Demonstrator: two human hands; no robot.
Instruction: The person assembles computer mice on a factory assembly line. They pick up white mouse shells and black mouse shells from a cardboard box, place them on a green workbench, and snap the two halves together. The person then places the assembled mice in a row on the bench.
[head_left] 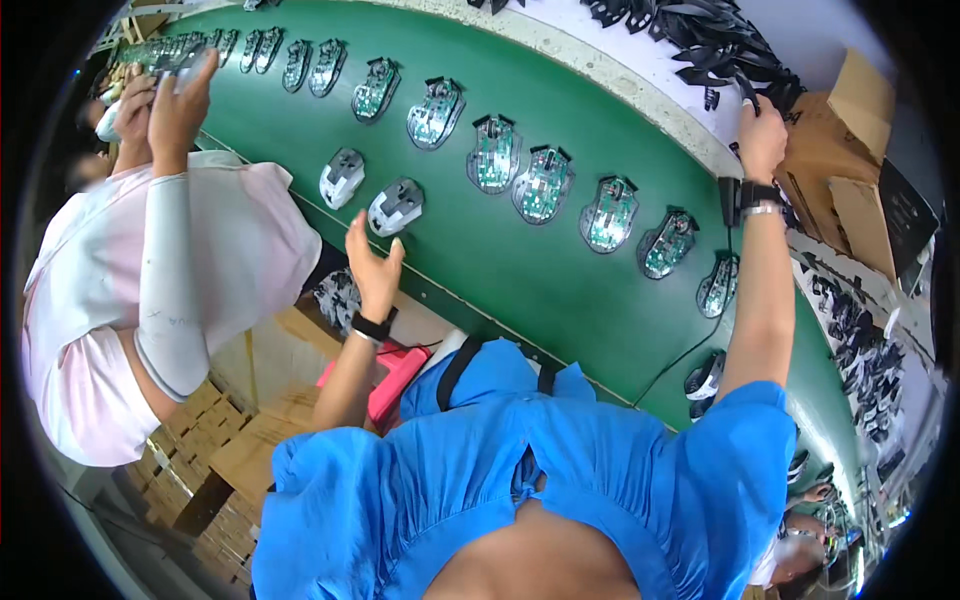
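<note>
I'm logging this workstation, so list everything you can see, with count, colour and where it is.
conveyor belt: one, green, curving across the middle.
open mouse bases with circuit boards: a long row, green boards, along the belt; exact count unclear at the far ends.
closed mouse shells: two, light grey, near belt edge.
black plastic parts: a pile, upper right, on the white ledge.
cardboard boxes: several, brown, far right.
pink box: one, below the belt edge.
co-worker: one, pale pink top, left side.
left hand: open, at the belt edge, black wristband.
right hand: reaching into the black parts, black wristband.
</note>
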